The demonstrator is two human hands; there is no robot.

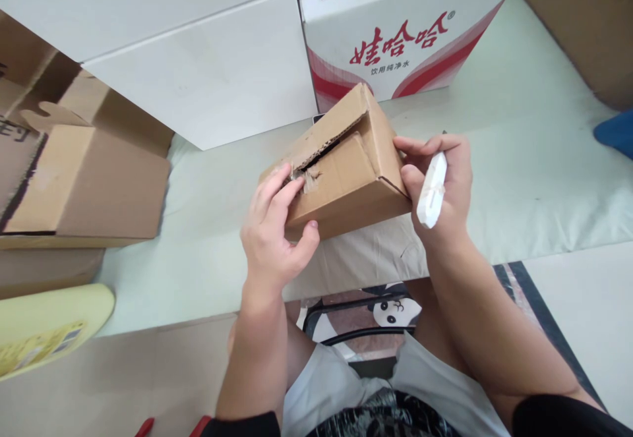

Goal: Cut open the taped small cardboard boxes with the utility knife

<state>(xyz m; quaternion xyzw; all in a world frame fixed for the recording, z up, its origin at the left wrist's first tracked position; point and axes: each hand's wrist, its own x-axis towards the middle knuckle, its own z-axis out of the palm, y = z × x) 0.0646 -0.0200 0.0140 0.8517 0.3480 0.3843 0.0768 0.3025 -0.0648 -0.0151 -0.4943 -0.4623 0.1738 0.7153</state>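
A small brown cardboard box [341, 206] is held tilted between my hands, above the cloth-covered surface. Along its top, one flap edge is lifted, leaving a dark gap, and the cardboard by the torn tape [311, 178] is ragged. My left hand [274, 226] grips the box's left end, fingertips at the torn spot and thumb against the near side. My right hand [440, 180] is closed around a white slotted handle that looks like a utility knife [432, 193]. Its thumb and index finger also touch the box's right end. What the box contains is hidden.
A white carton with red lettering [390, 48] and a plain white box [208, 81] stand behind. Brown cardboard boxes [113, 180] lie left, beside a pale yellow container [54, 325]. Pale green cloth [534, 180] covers the surface. A blue object [616, 132] sits at the right edge.
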